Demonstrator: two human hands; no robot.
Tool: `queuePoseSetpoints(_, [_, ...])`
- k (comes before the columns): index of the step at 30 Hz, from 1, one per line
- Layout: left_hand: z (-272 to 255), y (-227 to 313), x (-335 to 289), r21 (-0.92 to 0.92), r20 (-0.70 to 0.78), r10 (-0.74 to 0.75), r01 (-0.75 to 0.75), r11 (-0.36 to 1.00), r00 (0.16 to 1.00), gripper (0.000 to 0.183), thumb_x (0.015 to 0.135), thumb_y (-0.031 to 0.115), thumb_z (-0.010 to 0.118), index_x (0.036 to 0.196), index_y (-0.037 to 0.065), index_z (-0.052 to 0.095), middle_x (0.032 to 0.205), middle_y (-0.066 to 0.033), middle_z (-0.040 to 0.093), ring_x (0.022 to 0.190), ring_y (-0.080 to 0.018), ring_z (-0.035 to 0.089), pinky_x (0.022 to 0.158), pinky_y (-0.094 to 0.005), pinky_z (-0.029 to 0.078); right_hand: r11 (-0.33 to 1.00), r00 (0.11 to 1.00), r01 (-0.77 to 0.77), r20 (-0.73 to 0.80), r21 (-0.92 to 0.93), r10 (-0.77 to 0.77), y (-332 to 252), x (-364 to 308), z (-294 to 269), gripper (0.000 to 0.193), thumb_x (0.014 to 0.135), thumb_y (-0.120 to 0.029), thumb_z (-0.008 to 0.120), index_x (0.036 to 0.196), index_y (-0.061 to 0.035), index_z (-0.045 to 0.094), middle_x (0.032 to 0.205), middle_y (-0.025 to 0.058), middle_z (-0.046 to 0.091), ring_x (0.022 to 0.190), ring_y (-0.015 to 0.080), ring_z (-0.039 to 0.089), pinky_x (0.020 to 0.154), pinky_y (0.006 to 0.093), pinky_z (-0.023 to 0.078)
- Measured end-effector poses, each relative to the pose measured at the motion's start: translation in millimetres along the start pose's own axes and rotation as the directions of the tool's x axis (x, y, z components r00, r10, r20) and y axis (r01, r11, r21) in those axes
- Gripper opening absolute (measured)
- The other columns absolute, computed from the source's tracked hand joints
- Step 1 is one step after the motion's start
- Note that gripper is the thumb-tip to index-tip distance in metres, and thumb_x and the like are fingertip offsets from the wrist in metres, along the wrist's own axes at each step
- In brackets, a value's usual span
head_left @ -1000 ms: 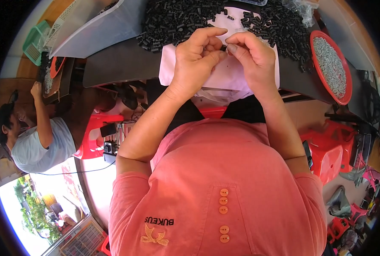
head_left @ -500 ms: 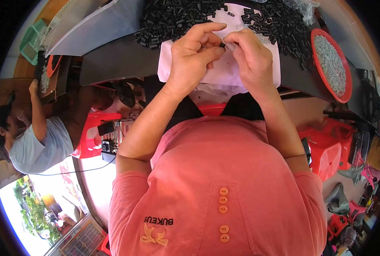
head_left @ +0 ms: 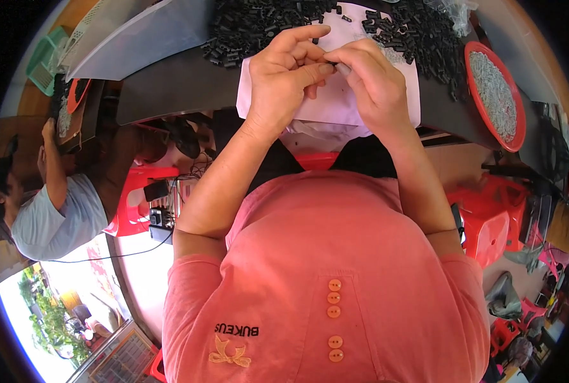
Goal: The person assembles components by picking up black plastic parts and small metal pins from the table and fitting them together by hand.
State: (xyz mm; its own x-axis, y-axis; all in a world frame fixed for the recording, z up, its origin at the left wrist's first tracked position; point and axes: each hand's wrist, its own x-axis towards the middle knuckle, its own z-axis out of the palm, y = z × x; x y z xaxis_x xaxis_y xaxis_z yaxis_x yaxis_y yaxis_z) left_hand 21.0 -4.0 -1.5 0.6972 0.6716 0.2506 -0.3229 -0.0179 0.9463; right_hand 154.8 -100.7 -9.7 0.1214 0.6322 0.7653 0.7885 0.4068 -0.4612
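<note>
My left hand (head_left: 278, 83) pinches a small black plastic piece (head_left: 333, 63) between thumb and a finger, its index finger raised. Meeting it at the fingertips, my right hand (head_left: 380, 83) is closed in a pinch; whatever it may hold is too small to make out. Both hands are over a pale pinkish-white sheet (head_left: 335, 108) at the table's near edge. Beyond them lies a heap of short black tube-like pieces (head_left: 259, 29), with a second black heap (head_left: 425, 45) to the right. A few small clear bits (head_left: 393, 56) rest on the sheet beside my right hand.
A red round tray (head_left: 521, 121) full of small shiny pieces stands on the dark table (head_left: 169, 92) at right. At left are a translucent plastic bin (head_left: 137, 41) and a green basket (head_left: 42, 64). Another person (head_left: 61, 210) sits at far left. Red stools (head_left: 489, 236) stand behind at right.
Both hands have shifted slightly up, and their fingertips have come closer together around the small black piece, which is now more covered. The view has moved a little.
</note>
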Motion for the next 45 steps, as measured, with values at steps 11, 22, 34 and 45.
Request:
queuePoseSetpoints(11, [0,2,1,-0.17,-0.021,-0.083,0.079,0.982,0.996,0.034,0.079,-0.012,0.064,0.113,-0.007,0.06,0.081,-0.0098,0.067,0.059,-0.0108,0.057,0.049,-0.0211,0.043,0.999,0.999,-0.011,-0.035,-0.051,0.009,-1,0,3,0.027,0.068,0.004,0.064,0.094,-0.0048,0.063,0.083,0.0086,0.057,0.071,0.0271,0.059,0.062,0.035,0.048])
queuePoseSetpoints(22, [-7,13,5,0.017,0.113,-0.167,0.166,0.986,0.979,0.02,0.084,-0.004,0.065,0.104,-0.007,0.065,0.081,-0.0104,0.066,0.061,-0.0139,0.059,0.051,-0.0239,0.045,0.948,0.979,-0.203,0.028,0.246,0.203,-1,2,-7,0.017,0.076,0.006,0.064,0.092,0.0011,0.061,0.082,0.0071,0.058,0.074,0.017,0.06,0.066,0.0255,0.049])
queuePoseSetpoints(34, [-20,10,11,0.003,0.189,-0.28,0.284,0.959,0.941,0.008,0.082,0.002,0.07,0.086,-0.003,0.066,0.07,-0.0069,0.064,0.054,-0.0099,0.054,0.043,-0.021,0.038,0.993,0.986,-0.108,0.132,0.052,0.101,-3,18,-18,0.015,0.077,0.004,0.064,0.091,0.0005,0.065,0.081,0.0093,0.06,0.075,0.0213,0.062,0.066,0.0279,0.05])
queuePoseSetpoints(45, [-18,-1,4,-0.003,0.117,-0.157,0.159,0.987,0.981,0.008,0.085,0.0,0.067,0.093,-0.001,0.067,0.072,-0.0023,0.061,0.056,-0.0057,0.052,0.044,-0.0193,0.037,0.736,0.856,0.101,0.435,-0.67,0.278,91,85,-21,0.013,0.078,-0.009,0.059,0.087,-0.007,0.068,0.089,0.0083,0.066,0.084,0.0311,0.065,0.072,0.0428,0.051])
